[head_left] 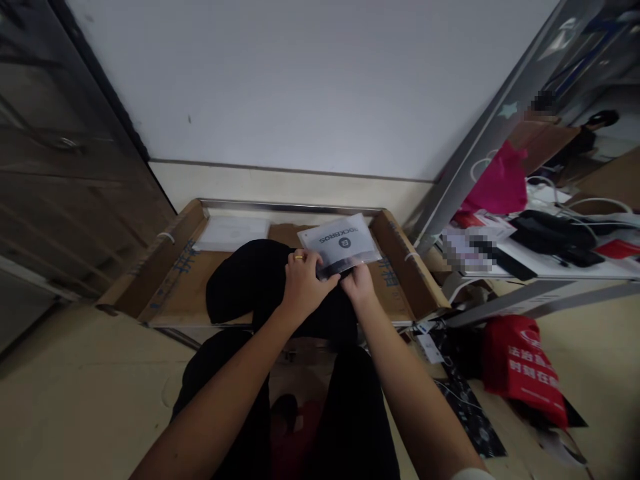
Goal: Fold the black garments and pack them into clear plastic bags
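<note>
A clear-and-white plastic packaging bag printed "ROCKBROS" is held tilted above the cardboard, its lettering upside down to me. My left hand, with a ring on one finger, pinches the bag's lower left edge. At the lower right edge my right hand is closed on the bag, its fingertips partly hidden beneath it. Something dark shows at the bag's lower edge between my hands; I cannot tell whether it is inside. Black fabric items lie under and left of my hands. Behind them rests a stack of flat white bags.
A low-walled cardboard tray tops the bench before my knees. To the right, a white table carries cables, dark items and a pink bag. A red bag sits on the floor below. A white wall stands ahead.
</note>
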`<state>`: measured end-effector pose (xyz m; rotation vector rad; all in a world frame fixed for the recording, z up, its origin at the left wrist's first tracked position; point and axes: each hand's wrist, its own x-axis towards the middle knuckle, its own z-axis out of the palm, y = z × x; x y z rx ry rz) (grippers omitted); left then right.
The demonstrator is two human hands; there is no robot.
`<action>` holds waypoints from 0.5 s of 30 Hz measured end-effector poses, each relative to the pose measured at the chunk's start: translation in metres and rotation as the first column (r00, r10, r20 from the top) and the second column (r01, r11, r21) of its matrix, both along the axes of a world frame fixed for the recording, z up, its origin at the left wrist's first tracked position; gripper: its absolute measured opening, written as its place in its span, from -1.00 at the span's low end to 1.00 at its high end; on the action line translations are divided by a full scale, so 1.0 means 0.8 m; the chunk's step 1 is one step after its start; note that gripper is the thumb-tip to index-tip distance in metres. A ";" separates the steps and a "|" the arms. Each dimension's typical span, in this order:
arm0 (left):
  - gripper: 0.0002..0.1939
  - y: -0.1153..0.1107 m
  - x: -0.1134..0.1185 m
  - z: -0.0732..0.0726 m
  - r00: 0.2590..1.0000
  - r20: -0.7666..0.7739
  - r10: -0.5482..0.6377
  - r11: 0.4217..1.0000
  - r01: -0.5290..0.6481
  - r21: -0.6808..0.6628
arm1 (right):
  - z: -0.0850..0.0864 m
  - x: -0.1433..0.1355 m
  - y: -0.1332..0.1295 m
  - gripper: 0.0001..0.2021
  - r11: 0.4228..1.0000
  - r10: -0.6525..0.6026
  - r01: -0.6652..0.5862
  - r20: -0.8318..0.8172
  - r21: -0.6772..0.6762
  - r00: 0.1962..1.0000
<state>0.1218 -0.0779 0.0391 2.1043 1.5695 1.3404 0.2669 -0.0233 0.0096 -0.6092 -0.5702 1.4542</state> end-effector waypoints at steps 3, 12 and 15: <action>-0.61 -0.003 -0.004 -0.009 0.997 0.022 -0.074 0.994 0.076 -0.074 | 0.005 0.000 -0.001 -0.83 1.000 0.005 -0.005 -0.008 0.017 1.000; -0.64 0.015 -0.007 -0.026 0.952 0.239 -0.190 0.966 0.225 -0.126 | 0.009 -0.003 -0.001 -0.80 1.000 0.010 -0.011 -0.061 -0.013 0.998; -0.82 0.017 -0.006 -0.025 0.933 0.272 -0.236 0.961 0.265 -0.075 | 0.008 -0.003 0.002 -0.78 1.000 -0.014 0.013 -0.074 -0.016 0.997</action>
